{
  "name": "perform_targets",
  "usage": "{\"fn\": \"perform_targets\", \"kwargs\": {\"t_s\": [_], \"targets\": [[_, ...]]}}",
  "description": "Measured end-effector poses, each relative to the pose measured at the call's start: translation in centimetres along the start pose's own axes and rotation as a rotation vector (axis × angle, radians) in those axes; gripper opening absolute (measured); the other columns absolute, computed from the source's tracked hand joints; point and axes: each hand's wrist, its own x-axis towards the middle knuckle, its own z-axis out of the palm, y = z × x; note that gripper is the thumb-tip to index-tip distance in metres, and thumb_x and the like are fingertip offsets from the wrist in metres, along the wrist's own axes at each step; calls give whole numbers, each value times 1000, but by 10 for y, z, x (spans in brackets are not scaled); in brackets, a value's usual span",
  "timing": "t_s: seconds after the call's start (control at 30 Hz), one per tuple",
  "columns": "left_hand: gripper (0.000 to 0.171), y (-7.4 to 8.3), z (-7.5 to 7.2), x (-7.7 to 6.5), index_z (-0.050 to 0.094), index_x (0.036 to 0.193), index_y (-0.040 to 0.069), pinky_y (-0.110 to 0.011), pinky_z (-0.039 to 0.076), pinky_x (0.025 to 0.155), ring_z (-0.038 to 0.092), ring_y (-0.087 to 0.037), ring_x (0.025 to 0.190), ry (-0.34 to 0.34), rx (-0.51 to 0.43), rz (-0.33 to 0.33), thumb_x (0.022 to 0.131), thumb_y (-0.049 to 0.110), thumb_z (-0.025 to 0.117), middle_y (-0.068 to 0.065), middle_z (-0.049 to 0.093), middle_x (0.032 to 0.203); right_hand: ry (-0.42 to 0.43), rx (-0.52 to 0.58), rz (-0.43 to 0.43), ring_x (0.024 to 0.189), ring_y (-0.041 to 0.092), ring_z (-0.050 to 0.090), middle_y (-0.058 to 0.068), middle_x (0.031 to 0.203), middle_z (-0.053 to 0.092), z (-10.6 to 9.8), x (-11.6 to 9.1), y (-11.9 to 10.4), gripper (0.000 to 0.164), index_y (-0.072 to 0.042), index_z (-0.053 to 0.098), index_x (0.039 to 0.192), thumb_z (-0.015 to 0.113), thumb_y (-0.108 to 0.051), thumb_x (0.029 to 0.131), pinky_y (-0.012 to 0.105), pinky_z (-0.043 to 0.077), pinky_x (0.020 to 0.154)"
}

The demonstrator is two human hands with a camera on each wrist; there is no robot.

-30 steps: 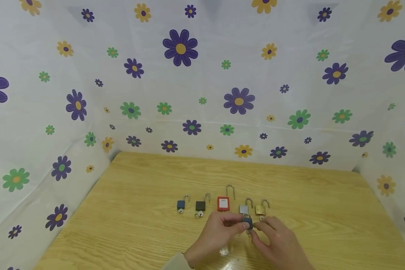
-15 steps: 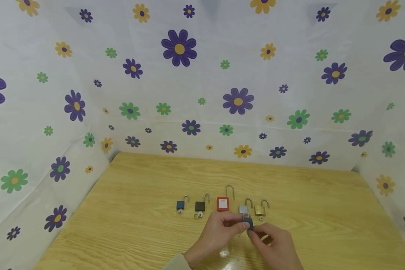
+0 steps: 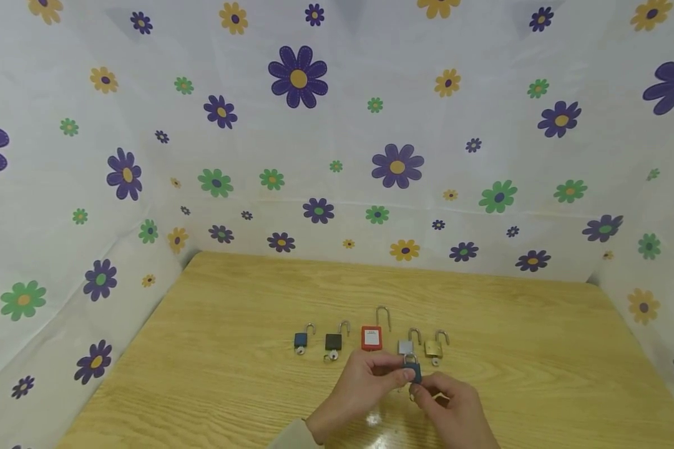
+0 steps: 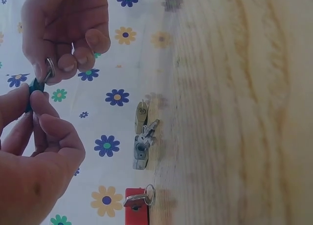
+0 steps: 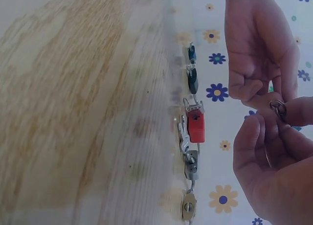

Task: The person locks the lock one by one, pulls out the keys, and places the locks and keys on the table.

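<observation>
A small dark blue padlock (image 3: 412,373) is held up between the thumb and fingers of my left hand (image 3: 365,381); its shackle stands upward. My right hand (image 3: 452,405) pinches the key at the padlock's lower end, and the fingertips cover most of that key. A key ring (image 4: 50,67) shows by the right fingertips in the left wrist view. From the right wrist view, the same ring (image 5: 278,107) sits between the two hands, while the padlock's body is mostly hidden behind the fingers.
Behind the hands, a row of padlocks with raised shackles lies on the wooden table (image 3: 230,386): blue (image 3: 300,340), black (image 3: 333,342), red (image 3: 371,338), silver (image 3: 405,347) and brass (image 3: 434,349). Keys hang from several. A flowered cloth (image 3: 348,131) surrounds the table's back and sides.
The right fingers have shifted from the padlock's right side to its lower end and now pinch the key that hung loose there. The left hand keeps its grip in nearly the same place.
</observation>
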Motion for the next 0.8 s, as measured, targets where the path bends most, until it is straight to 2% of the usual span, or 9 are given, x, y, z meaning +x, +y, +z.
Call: {"fn": "perform_targets", "kwargs": {"t_s": [0.17, 0.3, 0.47, 0.8], "targets": [[17, 2, 1, 1, 77, 101, 1, -19, 56, 69, 70, -12, 84, 11, -12, -43, 87, 10, 72, -16, 75, 103, -67, 52, 9, 64, 15, 55, 7, 72, 61, -5, 2, -1, 13, 0, 74, 82, 65, -4, 92, 26, 52, 55], [17, 4, 1, 0, 77, 100, -1, -23, 58, 72, 71, -12, 84, 18, -24, -54, 88, 10, 72, -18, 75, 102, -80, 81, 12, 63, 14, 54, 7, 70, 58, -7, 1, -2, 15, 2, 74, 83, 65, -6, 92, 26, 52, 57], [18, 7, 2, -1, 77, 99, -2, -28, 59, 76, 71, -15, 84, 23, -34, -42, 87, 10, 73, -21, 75, 100, -38, 93, 18, 61, 13, 54, 5, 67, 58, -6, 0, -5, 14, 1, 75, 80, 66, -4, 91, 26, 53, 59], [20, 5, 7, -2, 76, 100, -5, -26, 58, 76, 71, -16, 87, 72, -77, -40, 88, 11, 72, -23, 75, 100, 36, 99, -14, 65, 13, 56, 4, 67, 60, -5, -2, -6, 13, 0, 76, 79, 67, 1, 88, 30, 57, 67]]}}
